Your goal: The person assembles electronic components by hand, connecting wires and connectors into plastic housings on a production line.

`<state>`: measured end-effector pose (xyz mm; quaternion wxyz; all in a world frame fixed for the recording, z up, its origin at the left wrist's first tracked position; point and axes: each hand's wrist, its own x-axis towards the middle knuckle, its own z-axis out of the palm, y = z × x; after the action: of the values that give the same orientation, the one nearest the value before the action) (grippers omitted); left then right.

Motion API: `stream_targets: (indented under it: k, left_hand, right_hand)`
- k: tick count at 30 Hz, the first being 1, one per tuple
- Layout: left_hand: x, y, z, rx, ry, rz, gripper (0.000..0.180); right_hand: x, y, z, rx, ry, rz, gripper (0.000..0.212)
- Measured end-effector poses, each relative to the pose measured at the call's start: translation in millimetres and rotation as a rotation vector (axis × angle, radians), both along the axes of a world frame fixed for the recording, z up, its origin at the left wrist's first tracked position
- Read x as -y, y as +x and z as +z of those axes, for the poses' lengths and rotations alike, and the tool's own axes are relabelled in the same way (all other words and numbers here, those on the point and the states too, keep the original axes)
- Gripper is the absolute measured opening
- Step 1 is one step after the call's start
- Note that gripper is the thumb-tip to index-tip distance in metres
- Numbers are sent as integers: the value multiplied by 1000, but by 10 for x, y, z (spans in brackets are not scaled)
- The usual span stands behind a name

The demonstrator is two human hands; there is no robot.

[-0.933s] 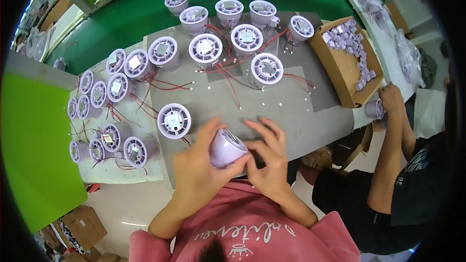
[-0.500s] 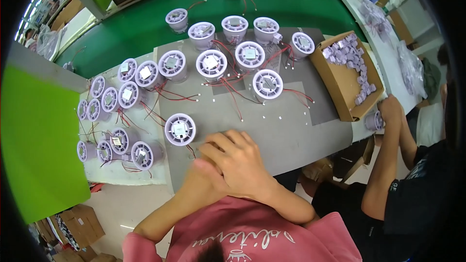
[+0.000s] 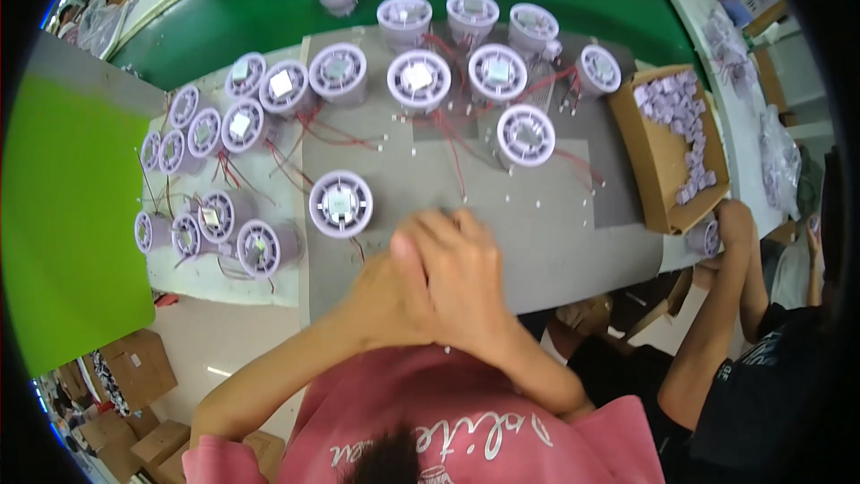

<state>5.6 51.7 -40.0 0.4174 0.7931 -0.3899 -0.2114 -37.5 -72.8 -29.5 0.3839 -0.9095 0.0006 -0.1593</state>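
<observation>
My left hand (image 3: 391, 291) and my right hand (image 3: 462, 273) are pressed together over the near part of the grey mat (image 3: 555, 255). The right hand's fingers curl over the left, whose thumb lies against it. Anything between them is hidden. Just left and beyond is the nearest lilac round housing (image 3: 341, 204), with a spoked rim, a pale square at its centre and a thin wire below. Another such housing (image 3: 526, 135) stands farther right, red and black wires trailing from it. Several more are grouped at the back and the left.
On the right stands an open cardboard box (image 3: 658, 188) holding many small lilac pieces (image 3: 672, 103). A co-worker's arm (image 3: 736, 242) reaches in beside it, near a lilac housing (image 3: 705, 237). The green belt (image 3: 269, 9) runs behind. A bright green panel (image 3: 81, 215) borders the left.
My clasped hands have shifted slightly right and away from me, still together. The view has tilted, so the housings and box appear displaced. The housings keep their arrangement.
</observation>
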Motion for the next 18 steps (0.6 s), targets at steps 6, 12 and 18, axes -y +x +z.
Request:
stream_targets:
  k: [6,12,18]
  left_hand:
    - [15,4,-170,175,-154,19,42]
    - [34,-8,-188,158,-81,66,44]
    - [-17,49,-66,68,-111,135,55]
  right_hand:
    - [-4,19,-32,-4,56,-39,26]
    - [5,45,-26,-49,72,-3,26]
    - [250,61,26,49,260,38,31]
